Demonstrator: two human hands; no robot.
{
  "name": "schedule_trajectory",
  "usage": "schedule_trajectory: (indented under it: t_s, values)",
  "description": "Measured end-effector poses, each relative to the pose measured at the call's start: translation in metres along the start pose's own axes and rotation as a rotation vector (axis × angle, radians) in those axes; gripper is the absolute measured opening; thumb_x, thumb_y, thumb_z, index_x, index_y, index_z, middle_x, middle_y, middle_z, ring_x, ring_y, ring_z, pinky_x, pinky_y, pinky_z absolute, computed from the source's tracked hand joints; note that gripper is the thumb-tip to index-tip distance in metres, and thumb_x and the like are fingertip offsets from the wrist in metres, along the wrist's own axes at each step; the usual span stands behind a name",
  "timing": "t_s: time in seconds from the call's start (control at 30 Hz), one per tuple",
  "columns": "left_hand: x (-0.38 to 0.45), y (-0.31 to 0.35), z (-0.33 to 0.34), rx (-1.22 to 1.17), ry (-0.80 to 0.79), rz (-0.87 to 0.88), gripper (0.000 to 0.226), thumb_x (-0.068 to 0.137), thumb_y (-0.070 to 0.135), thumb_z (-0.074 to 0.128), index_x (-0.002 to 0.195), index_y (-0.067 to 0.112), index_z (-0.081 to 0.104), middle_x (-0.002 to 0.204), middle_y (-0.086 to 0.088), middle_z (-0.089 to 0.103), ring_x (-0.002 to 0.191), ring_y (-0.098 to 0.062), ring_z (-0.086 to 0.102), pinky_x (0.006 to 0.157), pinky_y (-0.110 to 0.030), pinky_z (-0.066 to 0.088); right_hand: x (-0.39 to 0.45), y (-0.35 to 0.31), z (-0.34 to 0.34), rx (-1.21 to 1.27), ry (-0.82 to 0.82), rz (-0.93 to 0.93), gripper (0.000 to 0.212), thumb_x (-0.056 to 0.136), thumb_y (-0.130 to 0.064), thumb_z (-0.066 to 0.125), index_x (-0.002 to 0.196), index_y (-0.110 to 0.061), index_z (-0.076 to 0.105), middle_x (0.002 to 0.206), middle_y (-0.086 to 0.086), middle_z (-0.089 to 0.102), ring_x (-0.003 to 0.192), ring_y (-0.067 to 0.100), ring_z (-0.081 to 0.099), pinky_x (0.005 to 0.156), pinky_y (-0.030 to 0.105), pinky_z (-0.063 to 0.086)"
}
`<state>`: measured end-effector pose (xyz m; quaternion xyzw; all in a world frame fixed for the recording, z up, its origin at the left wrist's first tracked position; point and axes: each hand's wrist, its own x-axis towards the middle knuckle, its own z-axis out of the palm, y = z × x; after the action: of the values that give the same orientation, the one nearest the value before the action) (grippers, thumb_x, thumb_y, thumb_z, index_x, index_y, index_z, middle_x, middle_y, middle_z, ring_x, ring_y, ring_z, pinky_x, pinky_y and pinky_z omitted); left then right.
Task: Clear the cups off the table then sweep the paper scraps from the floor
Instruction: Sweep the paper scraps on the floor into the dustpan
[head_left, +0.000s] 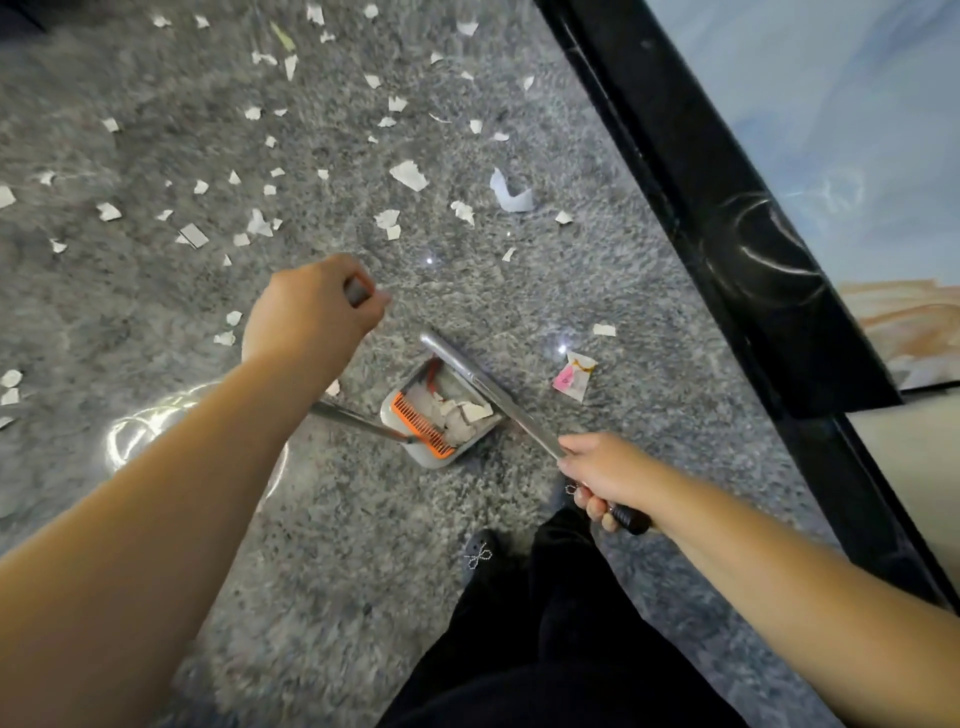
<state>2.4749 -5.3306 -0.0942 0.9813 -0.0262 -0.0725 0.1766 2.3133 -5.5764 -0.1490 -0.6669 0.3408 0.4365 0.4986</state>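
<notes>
1. The left hand (311, 312) is closed around a grey handle (357, 291).
2. Paper scraps (409, 174), judged light and easily scattered, are strewn across the floor (322, 545); some lie in the dustpan (439, 415).
3. The right hand (605, 478) is gripped round a stiff metal pole (493, 395), best held near its black grip (629, 518).

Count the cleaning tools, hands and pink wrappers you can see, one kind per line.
Hands: 2 (left hand, right hand)
Poles: 2 (one, another)
Dustpan: 1
Pink wrapper: 1
Total: 6
</notes>
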Motion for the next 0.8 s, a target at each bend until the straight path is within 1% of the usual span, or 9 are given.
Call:
schedule_trajectory:
  t_s: [0.03,0.13,0.2,0.3,0.37,0.53,0.6,0.7,0.8]
  values:
    - [0.002,0.003,-0.001,0.010,-0.017,0.040,0.021,0.085,0.050,0.065,0.084,0.030,0.060,0.068,0.007,0.056,0.066,-0.020,0.055,0.052,-0.027,0.041,0.000,0.002,-0.004,0.013,0.024,-0.007,0.043,0.101,-0.016,0.041,0.143,-0.024,0.041,0.059,0.005,0.045,0.032,0.008,0.038,0.036,0.017,0.032]
    - [0.010,0.020,-0.002,0.049,-0.072,0.147,0.020,0.085,0.051,0.065,0.085,0.031,0.061,0.068,0.007,0.057,0.068,-0.020,0.056,0.057,-0.032,0.049,-0.001,0.006,-0.022,0.056,0.088,-0.036,0.039,0.101,-0.015,0.042,0.139,-0.020,0.045,0.059,0.006,0.046,0.036,0.009,0.039,0.036,0.019,0.032]
    - [0.016,0.036,0.000,0.063,-0.087,0.187,0.019,0.085,0.051,0.066,0.085,0.032,0.061,0.068,0.007,0.057,0.070,-0.022,0.057,0.057,-0.032,0.048,0.001,0.010,-0.038,0.110,0.117,-0.041,0.042,0.101,-0.015,0.042,0.143,-0.021,0.041,0.058,0.005,0.046,0.034,0.008,0.038,0.034,0.017,0.032]
    - [0.026,0.062,0.007,0.059,-0.104,0.223,0.018,0.086,0.047,0.066,0.083,0.031,0.060,0.065,0.008,0.055,0.068,-0.023,0.056,0.054,-0.030,0.044,0.005,0.017,-0.071,0.209,0.149,-0.008,0.047,0.101,-0.018,0.044,0.147,-0.026,0.035,0.054,0.004,0.047,0.032,0.008,0.038,0.036,0.016,0.032]
    - [0.033,0.082,0.013,0.069,-0.123,0.237,0.017,0.087,0.045,0.066,0.083,0.030,0.060,0.067,0.007,0.056,0.069,-0.024,0.057,0.056,-0.031,0.047,0.007,0.022,-0.093,0.241,0.175,0.004,0.047,0.101,-0.019,0.045,0.147,-0.026,0.035,0.052,0.003,0.049,0.032,0.008,0.038,0.035,0.017,0.032]
    - [0.048,0.133,0.034,0.095,-0.177,0.310,0.017,0.089,0.043,0.064,0.086,0.026,0.060,0.076,0.000,0.063,0.075,-0.026,0.061,0.062,-0.039,0.054,0.013,0.032,-0.142,0.316,0.238,0.041,0.047,0.101,-0.017,0.045,0.146,-0.026,0.035,0.059,0.005,0.047,0.032,0.008,0.038,0.035,0.017,0.032]
    - [0.053,0.150,0.043,0.106,-0.180,0.330,0.016,0.090,0.043,0.063,0.086,0.028,0.058,0.075,0.002,0.062,0.074,-0.026,0.060,0.057,-0.034,0.050,0.017,0.033,-0.159,0.348,0.251,0.052,0.047,0.101,-0.016,0.044,0.147,-0.025,0.034,0.058,0.005,0.047,0.032,0.008,0.038,0.034,0.017,0.032]
    - [0.063,0.173,0.053,0.146,-0.178,0.339,0.018,0.091,0.044,0.060,0.082,0.030,0.053,0.072,0.003,0.057,0.072,-0.026,0.058,0.050,-0.028,0.036,0.024,0.034,-0.182,0.372,0.283,0.071,0.048,0.101,-0.017,0.044,0.147,-0.026,0.034,0.056,0.006,0.048,0.034,0.010,0.039,0.034,0.018,0.032]
    - [0.075,0.190,0.060,0.188,-0.174,0.340,0.020,0.092,0.045,0.059,0.081,0.032,0.050,0.074,0.001,0.056,0.071,-0.028,0.057,0.050,-0.028,0.037,0.034,0.032,-0.200,0.392,0.299,0.088,0.046,0.101,-0.017,0.044,0.145,-0.026,0.036,0.059,0.006,0.048,0.039,0.011,0.039,0.036,0.020,0.032]
